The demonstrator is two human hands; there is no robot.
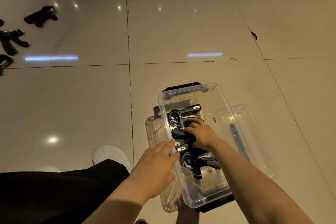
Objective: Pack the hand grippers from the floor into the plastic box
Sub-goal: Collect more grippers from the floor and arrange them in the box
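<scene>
Hand grippers [183, 116], black with silver springs, lie in clear box [214, 94].

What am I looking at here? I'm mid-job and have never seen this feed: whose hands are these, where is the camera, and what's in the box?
There is no machine: a person works with bare hands, filmed by one camera on their head, looking down. The right hand is inside the clear plastic box, on a black hand gripper lying among others there; whether it grips it is unclear. The left hand rests open against the box's side. More hand grippers wait on the tiled floor, far left. A clear lid lies beside the box.
</scene>
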